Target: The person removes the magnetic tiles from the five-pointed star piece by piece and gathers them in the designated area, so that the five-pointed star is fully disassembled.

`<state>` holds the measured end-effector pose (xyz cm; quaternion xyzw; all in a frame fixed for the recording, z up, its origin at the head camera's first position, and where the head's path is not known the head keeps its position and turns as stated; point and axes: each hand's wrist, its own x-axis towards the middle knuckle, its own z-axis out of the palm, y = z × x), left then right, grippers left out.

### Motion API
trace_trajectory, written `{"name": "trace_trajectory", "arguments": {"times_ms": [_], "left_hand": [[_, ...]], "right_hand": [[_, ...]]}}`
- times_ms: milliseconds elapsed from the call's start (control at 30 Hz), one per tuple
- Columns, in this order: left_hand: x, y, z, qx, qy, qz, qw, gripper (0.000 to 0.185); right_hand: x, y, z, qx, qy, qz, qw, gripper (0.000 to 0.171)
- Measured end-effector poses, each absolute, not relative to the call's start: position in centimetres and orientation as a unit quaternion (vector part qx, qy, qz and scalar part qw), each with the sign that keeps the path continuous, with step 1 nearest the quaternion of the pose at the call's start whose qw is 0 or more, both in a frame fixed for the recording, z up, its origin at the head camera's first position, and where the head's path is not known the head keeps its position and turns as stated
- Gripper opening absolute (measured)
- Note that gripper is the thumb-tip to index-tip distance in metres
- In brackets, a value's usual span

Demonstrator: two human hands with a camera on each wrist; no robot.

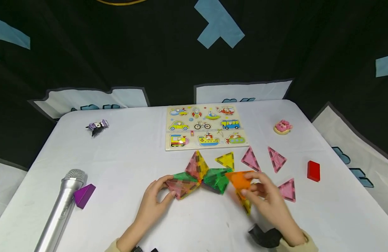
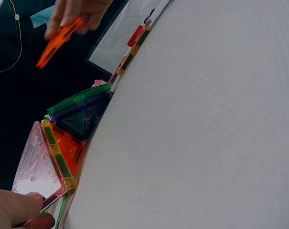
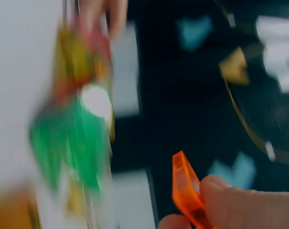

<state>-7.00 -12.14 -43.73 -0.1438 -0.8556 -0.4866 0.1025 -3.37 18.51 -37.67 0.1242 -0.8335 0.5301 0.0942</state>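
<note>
A cluster of translucent magnetic triangle tiles [image 1: 198, 176] in pink, yellow, green and orange stands on the white table [image 1: 124, 164]. My left hand [image 1: 154, 199] grips its pink-orange left end [image 2: 39, 167]. My right hand [image 1: 266, 199] pinches an orange triangle tile [image 1: 239, 179] just right of the cluster; the same orange tile [image 2: 58, 42] [image 3: 187, 195] shows lifted in both wrist views. A yellow tile [image 1: 245, 204] lies partly under the right hand. The right wrist view is blurred.
Loose tiles lie nearby: a yellow one [image 1: 226, 160] and three pink ones [image 1: 250, 159] [image 1: 276, 159] [image 1: 288, 189]. A vehicle puzzle board [image 1: 204, 127] sits behind. A silver microphone [image 1: 60, 210], purple wedge [image 1: 84, 195], red block [image 1: 313, 170], pink toy [image 1: 282, 126] and dark figurine [image 1: 97, 126] surround.
</note>
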Motion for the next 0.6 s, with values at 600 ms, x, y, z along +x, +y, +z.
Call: {"name": "trace_trajectory", "arguments": {"times_ms": [600], "left_hand": [[-7.1, -12.3, -43.9, -0.142, -0.84, -0.512, 0.105, 0.041]], "right_hand": [[0.4, 32.0, -40.8, -0.322, -0.914, 0.243, -0.035, 0.056]]}}
